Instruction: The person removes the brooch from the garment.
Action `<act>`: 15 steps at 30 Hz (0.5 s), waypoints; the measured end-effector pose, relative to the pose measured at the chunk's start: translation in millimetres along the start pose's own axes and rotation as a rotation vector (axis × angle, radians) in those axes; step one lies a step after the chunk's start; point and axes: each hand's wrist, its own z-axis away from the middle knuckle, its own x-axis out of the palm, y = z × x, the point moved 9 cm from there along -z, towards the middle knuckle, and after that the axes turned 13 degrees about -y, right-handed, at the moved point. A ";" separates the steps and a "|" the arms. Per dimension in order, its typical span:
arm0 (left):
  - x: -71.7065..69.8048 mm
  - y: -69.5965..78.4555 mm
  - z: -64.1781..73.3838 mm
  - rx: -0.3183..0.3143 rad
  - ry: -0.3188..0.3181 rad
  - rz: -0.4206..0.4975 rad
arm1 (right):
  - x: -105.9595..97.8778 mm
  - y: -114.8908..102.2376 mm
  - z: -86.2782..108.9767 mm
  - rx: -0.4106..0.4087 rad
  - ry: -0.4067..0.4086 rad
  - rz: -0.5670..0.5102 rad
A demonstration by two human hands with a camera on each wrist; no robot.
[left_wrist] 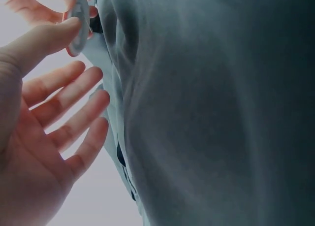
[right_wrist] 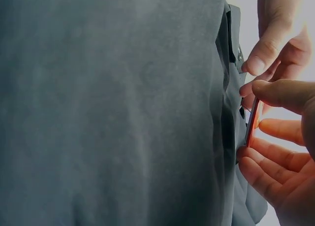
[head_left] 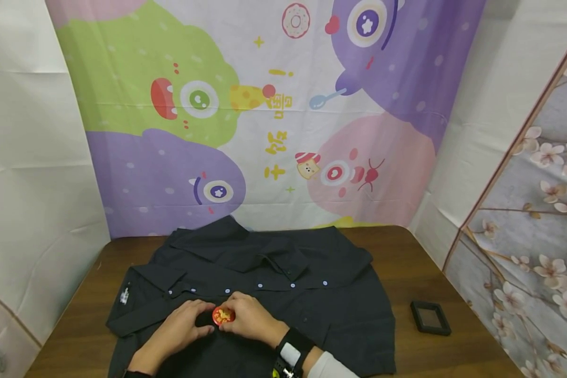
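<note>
Pinches the red badge (head_left: 223, 315) in the right hand (head_left: 251, 317), over the dark shirt (head_left: 312, 304); holds the left hand (head_left: 181, 326) beside it, with fingers apart. Seems to be positioning the badge; next likely needs a steady pinch.

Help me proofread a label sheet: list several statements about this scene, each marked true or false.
1. The right grip holds a red badge. True.
2. The left grip is a closed fist. False: its fingers are extended and spread.
3. Pale buttons run across the dark shirt. True.
4. The black frame lies on the shirt. False: it lies on the wooden table.
</note>
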 end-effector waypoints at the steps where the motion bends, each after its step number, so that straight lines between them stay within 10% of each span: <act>1: -0.3 0.3 0.1 0.003 0.001 -0.005 | 0.0 0.0 0.3 0.000 0.003 0.000; 15: -5.5 3.6 2.8 0.031 0.039 -0.015 | -1.5 -0.1 -0.7 0.003 0.030 -0.001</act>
